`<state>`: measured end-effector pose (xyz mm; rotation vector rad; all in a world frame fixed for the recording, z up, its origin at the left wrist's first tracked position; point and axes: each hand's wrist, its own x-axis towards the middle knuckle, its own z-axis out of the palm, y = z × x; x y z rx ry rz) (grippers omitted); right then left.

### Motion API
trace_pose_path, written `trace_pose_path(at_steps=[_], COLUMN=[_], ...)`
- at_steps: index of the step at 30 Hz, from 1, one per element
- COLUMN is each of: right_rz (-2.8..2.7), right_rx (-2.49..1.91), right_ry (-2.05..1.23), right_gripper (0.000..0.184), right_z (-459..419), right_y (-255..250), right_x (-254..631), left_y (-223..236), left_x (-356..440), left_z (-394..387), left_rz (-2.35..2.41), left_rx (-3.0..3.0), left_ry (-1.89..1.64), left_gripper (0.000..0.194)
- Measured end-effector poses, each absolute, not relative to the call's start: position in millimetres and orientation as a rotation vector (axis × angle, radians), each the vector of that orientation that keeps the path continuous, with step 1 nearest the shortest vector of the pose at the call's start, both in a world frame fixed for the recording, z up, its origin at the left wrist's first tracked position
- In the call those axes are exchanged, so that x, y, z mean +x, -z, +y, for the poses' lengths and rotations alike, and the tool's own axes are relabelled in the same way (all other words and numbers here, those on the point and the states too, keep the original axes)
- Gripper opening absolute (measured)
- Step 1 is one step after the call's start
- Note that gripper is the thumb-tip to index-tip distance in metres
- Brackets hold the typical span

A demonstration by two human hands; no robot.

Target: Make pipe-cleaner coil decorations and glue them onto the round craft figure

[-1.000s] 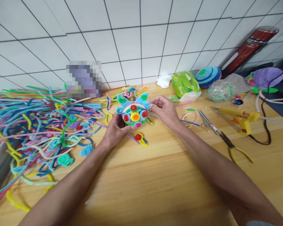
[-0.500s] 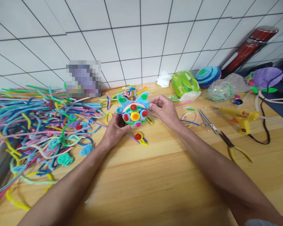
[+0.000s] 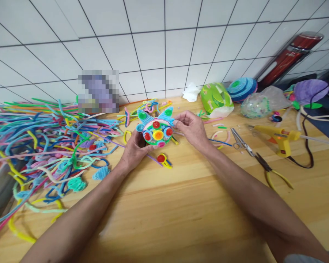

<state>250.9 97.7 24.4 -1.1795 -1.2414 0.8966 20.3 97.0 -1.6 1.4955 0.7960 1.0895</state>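
Both my hands hold a round pipe-cleaner craft piece (image 3: 157, 132) just above the wooden table (image 3: 181, 204). It has a green rim, red and yellow coiled discs on its face and two blue pointed ears on top. My left hand (image 3: 134, 149) cups it from below and behind, fingers wrapped round it. My right hand (image 3: 190, 128) pinches its right edge near one blue ear. A small red and yellow coil (image 3: 163, 160) lies on the table just below the piece.
A big tangle of coloured pipe cleaners (image 3: 41, 142) covers the table's left. To the right lie scissors (image 3: 239, 140), yellow-handled pliers (image 3: 274, 171) and a yellow glue gun (image 3: 281, 138) with its cord. A green tissue pack (image 3: 215, 96) and more craft pieces stand by the tiled wall.
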Motion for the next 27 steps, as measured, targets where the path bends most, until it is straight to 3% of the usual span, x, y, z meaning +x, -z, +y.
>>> trace_pose_path(at_steps=[27], right_rz=[-1.301], right_rx=[-1.186], right_ry=[-0.855], right_gripper=[0.021], right_z=[96.2], right_y=[-22.9], right_x=[248.6], left_y=[3.6], left_x=[19.2], left_z=[97.6], left_rz=[0.839], left_rx=[1.549], left_ry=[-1.071], left_gripper=[0.071])
